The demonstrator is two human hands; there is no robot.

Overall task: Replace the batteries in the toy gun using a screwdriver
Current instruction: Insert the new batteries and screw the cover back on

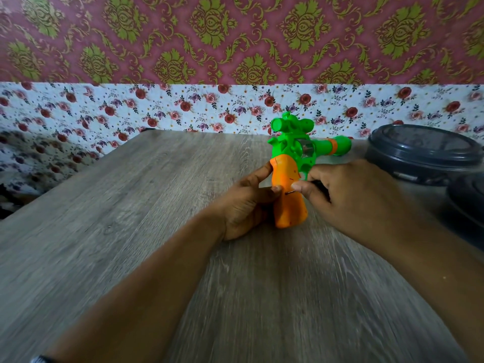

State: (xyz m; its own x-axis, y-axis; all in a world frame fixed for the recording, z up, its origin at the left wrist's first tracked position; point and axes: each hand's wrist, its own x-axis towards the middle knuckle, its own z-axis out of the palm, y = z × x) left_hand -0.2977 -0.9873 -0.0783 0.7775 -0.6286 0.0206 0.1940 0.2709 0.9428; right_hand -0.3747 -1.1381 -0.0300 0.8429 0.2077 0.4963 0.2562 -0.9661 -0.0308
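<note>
Toy gun (pixel 290 184) grip-up on table (pixel 131 231) | left hand (pixel 246 205) clasps orange handle, steadying it | right hand (pixel 348 195) pinches screwdriver (pixel 318 185), tip at handle's screw, apparently working the battery cover.

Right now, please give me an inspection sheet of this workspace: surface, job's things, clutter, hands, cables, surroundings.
Surface: wooden table, grey-brown grain, bare around the work.
Job's things: toy gun, green body with orange grip, held above the table, barrel pointing right; screwdriver, only a dark handle and a thin metal tip show, tip at the orange grip. Batteries: nothing seen.
Clutter: two dark round lidded containers at the right edge.
Hands: left hand grips the orange grip; right hand holds the screwdriver.
Cables: nothing seen.
Surroundings: floral wall covering behind the table, red and gold patterned wallpaper above it.
</note>
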